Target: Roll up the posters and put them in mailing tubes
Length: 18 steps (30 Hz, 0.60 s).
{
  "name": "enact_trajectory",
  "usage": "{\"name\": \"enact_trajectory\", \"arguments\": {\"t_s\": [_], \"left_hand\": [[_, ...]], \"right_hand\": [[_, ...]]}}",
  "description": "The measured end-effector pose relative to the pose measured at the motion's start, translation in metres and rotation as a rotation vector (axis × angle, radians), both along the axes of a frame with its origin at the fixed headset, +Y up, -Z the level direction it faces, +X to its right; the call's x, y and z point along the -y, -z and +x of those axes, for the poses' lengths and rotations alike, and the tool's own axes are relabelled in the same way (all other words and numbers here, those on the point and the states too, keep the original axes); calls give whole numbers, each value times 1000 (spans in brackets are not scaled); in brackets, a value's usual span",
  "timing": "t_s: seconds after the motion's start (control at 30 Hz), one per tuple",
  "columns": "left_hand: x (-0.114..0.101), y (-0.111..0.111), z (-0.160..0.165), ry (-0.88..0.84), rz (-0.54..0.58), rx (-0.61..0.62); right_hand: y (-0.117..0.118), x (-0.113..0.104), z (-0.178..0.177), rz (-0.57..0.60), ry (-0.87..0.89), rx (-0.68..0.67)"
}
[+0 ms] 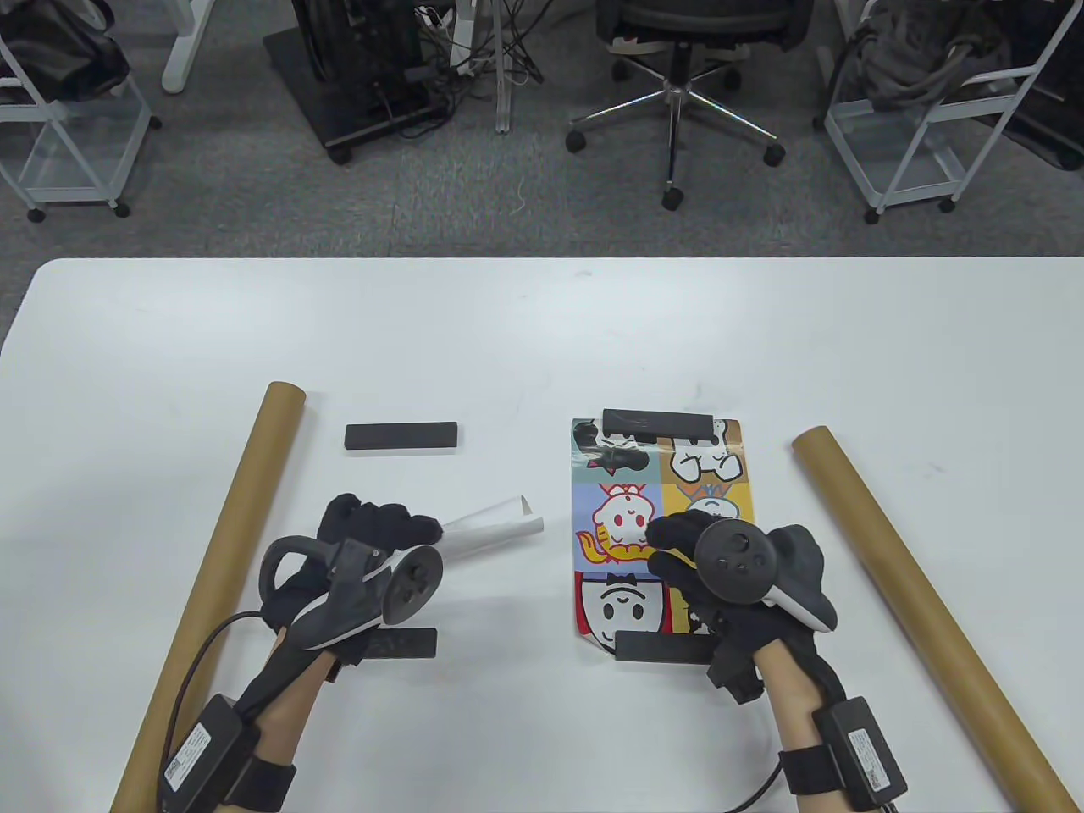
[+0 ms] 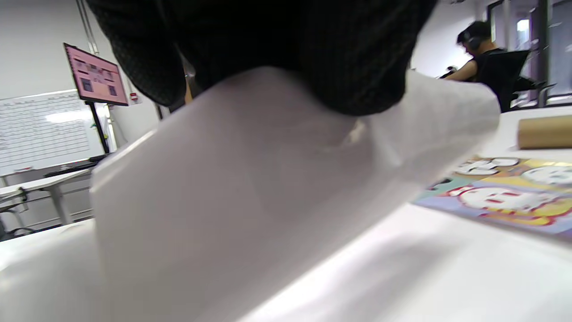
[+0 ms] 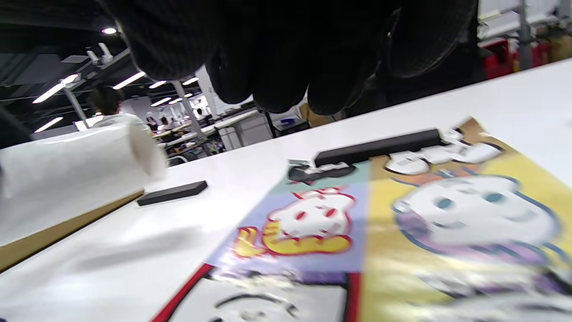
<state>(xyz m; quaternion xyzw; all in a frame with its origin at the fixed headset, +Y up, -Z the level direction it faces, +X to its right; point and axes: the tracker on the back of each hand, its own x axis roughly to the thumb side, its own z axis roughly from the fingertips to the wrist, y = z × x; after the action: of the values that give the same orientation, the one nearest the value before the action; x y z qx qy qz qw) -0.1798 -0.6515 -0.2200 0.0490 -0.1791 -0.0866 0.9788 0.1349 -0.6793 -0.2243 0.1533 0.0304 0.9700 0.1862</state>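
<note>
Table: white top [image 1: 525, 339] with rounded far corners; a broad bare band runs between the far edge and the things laid out near the person.
Left tube: brown cardboard mailing tube [image 1: 222, 559], lying slantwise at the left, its open far end near the middle of the table, its near end running off the bottom edge.
Right tube: second brown tube [image 1: 915, 601], slanting the other way, just beside the flat poster's right edge but apart from it.
Rolled poster: white-backed roll [image 1: 491, 527], smooth paper, loose at the tip, between the left tube and the flat poster.
Left hand: black-gloved [image 1: 364, 542], fingers curled round the rolled poster and gripping it; the roll looks lifted off the table, though the wrist view is too blurred to be sure.
Flat poster: glossy sheet of cartoon panels [image 1: 627, 517], pinned by a black bar at its far edge [image 1: 656, 420] and another at its near edge [image 1: 665, 648].
Right hand: gloved [image 1: 728, 584], fingers spread fairly flat over the flat poster, gripping nothing.
Loose bars: one black bar [image 1: 401, 437] lies alone left of centre; another [image 1: 398, 644] sits partly under the left hand's tracker.
Writing: none legible.
</note>
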Motion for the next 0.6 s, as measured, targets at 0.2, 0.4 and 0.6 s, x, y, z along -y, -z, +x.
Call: {"name": "enact_trajectory", "arguments": {"t_s": [0.2, 0.4, 0.6], "left_hand": [[5, 1, 29, 8, -9, 63], [3, -3, 45, -11, -12, 117], [2, -9, 45, -84, 2, 150]], "right_hand": [[3, -18, -46, 117, -13, -75], [8, -12, -75, 110, -52, -171], [9, 4, -86, 77, -81, -208]]}}
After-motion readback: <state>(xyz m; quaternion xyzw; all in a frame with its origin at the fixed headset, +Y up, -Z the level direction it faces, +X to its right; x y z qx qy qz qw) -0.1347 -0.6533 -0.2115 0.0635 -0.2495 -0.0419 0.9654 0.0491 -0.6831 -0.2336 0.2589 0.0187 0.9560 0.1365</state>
